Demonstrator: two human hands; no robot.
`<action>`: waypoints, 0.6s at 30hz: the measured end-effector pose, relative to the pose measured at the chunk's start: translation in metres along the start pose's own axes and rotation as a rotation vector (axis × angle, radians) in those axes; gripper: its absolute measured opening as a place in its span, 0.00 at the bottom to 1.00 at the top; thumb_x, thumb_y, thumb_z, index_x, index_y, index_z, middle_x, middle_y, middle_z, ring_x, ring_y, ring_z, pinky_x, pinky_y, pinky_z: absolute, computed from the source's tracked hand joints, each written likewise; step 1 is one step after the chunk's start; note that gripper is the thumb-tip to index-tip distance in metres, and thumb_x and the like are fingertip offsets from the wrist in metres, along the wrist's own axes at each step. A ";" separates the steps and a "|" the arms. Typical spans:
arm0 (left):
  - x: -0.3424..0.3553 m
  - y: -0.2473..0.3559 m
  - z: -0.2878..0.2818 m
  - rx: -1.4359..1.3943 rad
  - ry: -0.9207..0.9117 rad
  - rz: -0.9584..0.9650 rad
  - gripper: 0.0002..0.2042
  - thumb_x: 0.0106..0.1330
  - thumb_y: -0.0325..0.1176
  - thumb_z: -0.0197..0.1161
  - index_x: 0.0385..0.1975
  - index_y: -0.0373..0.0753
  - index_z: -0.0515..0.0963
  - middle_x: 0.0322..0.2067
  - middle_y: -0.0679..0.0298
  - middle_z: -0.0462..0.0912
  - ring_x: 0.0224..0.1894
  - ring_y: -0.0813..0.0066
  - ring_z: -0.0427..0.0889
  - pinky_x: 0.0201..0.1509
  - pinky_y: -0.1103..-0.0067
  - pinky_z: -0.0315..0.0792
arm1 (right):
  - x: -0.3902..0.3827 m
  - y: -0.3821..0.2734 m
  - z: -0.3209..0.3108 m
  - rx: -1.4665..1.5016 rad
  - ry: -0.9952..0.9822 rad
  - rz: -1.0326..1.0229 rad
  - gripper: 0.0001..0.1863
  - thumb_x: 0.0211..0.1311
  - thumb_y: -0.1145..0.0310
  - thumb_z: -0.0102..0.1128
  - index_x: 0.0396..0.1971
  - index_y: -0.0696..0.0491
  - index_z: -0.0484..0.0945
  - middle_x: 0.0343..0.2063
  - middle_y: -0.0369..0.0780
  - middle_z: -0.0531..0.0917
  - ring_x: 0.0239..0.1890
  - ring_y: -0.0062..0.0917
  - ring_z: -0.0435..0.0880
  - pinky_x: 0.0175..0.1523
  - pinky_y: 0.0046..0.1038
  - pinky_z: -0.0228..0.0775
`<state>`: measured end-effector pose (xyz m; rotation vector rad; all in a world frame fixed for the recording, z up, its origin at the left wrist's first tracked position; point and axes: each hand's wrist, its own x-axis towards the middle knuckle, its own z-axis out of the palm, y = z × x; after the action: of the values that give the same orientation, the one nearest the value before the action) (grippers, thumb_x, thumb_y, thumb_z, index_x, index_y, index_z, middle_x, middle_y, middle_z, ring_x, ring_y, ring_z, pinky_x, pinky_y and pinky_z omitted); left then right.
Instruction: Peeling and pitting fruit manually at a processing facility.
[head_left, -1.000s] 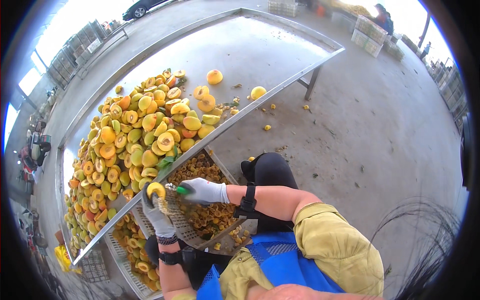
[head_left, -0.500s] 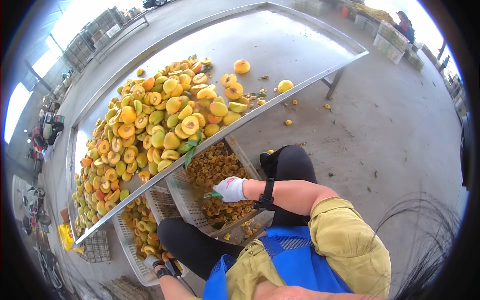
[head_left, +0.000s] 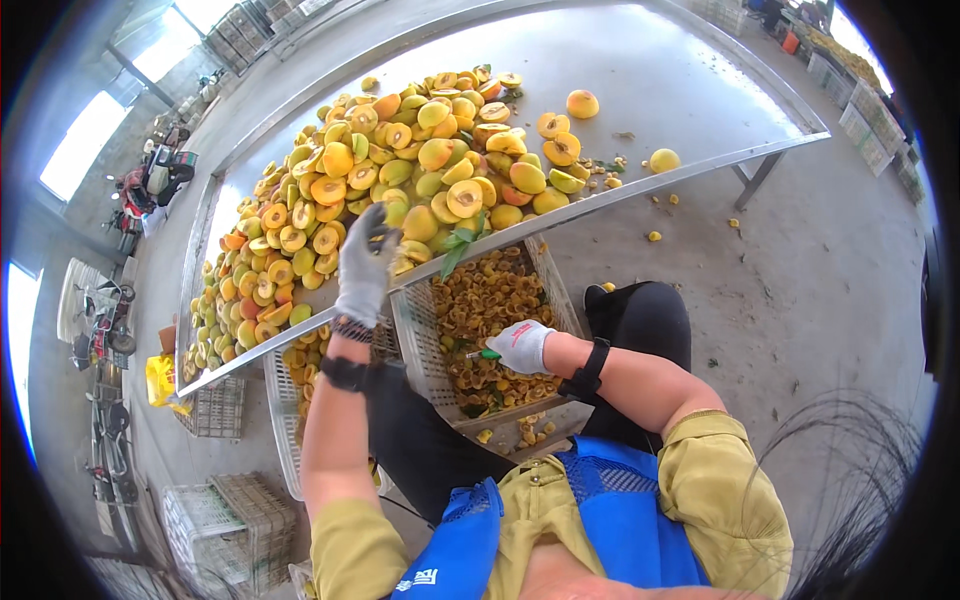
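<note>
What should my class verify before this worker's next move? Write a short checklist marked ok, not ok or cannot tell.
1. Right hand gripping the green-handled tool: ok.
2. Left hand gloved, like the right: ok.
3. Fruit pile on the table within the left hand's reach: ok, apparently.
4. Left hand free of fruit: cannot tell; it is blurred.
5. Crate with room left: cannot tell; brown pieces hide its bottom.
6. Floor free of scraps: not ok; yellow bits lie there.
</note>
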<state>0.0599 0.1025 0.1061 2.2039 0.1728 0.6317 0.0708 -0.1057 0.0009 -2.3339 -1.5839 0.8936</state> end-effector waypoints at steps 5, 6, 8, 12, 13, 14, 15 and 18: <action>0.034 0.006 0.075 0.443 -0.077 0.102 0.19 0.49 0.32 0.58 0.43 0.36 0.67 0.40 0.56 0.71 0.44 0.62 0.69 0.47 0.76 0.64 | -0.007 0.002 -0.005 0.054 0.148 -0.033 0.10 0.48 0.69 0.49 0.31 0.55 0.70 0.24 0.45 0.77 0.30 0.39 0.76 0.33 0.35 0.65; 0.038 0.004 0.084 0.564 -0.079 0.083 0.20 0.48 0.33 0.59 0.42 0.37 0.68 0.39 0.56 0.71 0.44 0.60 0.69 0.47 0.75 0.63 | -0.012 0.002 -0.009 0.061 0.180 -0.027 0.10 0.49 0.68 0.49 0.31 0.55 0.70 0.24 0.45 0.77 0.29 0.39 0.76 0.33 0.35 0.65; 0.041 0.003 0.096 0.754 -0.034 0.099 0.17 0.45 0.34 0.60 0.36 0.37 0.69 0.36 0.55 0.71 0.43 0.61 0.68 0.45 0.73 0.63 | -0.020 0.006 -0.016 0.084 0.242 -0.009 0.10 0.49 0.67 0.49 0.31 0.55 0.70 0.23 0.45 0.77 0.29 0.39 0.76 0.33 0.36 0.65; 0.038 0.008 0.099 0.620 0.058 0.086 0.13 0.44 0.29 0.60 0.30 0.35 0.69 0.34 0.54 0.70 0.40 0.60 0.70 0.42 0.71 0.65 | -0.030 0.022 -0.037 0.266 0.461 0.004 0.12 0.49 0.63 0.50 0.30 0.56 0.69 0.22 0.47 0.76 0.29 0.41 0.75 0.33 0.36 0.65; 0.037 0.006 0.096 0.443 0.119 0.086 0.12 0.44 0.27 0.60 0.29 0.35 0.70 0.34 0.54 0.70 0.39 0.58 0.70 0.41 0.71 0.66 | -0.031 0.025 -0.042 0.333 0.648 0.018 0.12 0.48 0.64 0.52 0.30 0.56 0.69 0.23 0.47 0.76 0.29 0.41 0.74 0.33 0.34 0.65; 0.034 0.007 0.095 0.266 0.178 0.084 0.11 0.43 0.26 0.60 0.28 0.35 0.70 0.34 0.53 0.70 0.38 0.57 0.71 0.41 0.71 0.66 | -0.031 0.029 -0.046 0.401 0.834 0.034 0.13 0.48 0.64 0.53 0.30 0.56 0.68 0.23 0.47 0.76 0.28 0.42 0.74 0.33 0.33 0.66; 0.031 0.008 0.093 0.263 0.211 0.133 0.11 0.44 0.23 0.60 0.29 0.32 0.70 0.32 0.55 0.73 0.32 0.64 0.74 0.36 0.76 0.69 | -0.030 0.033 -0.050 0.553 1.019 -0.004 0.14 0.46 0.66 0.55 0.31 0.57 0.68 0.23 0.48 0.75 0.28 0.41 0.74 0.33 0.31 0.66; 0.016 0.019 0.084 -0.317 -0.122 -0.184 0.15 0.47 0.26 0.62 0.34 0.29 0.70 0.30 0.59 0.75 0.29 0.76 0.74 0.33 0.83 0.68 | -0.035 0.029 -0.069 0.819 1.291 -0.108 0.17 0.44 0.69 0.59 0.34 0.59 0.68 0.26 0.48 0.75 0.28 0.36 0.74 0.34 0.24 0.65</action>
<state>0.1141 0.0385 0.0809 1.8878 0.1952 0.3919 0.1240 -0.1363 0.0562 -1.5292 -0.5778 -0.1103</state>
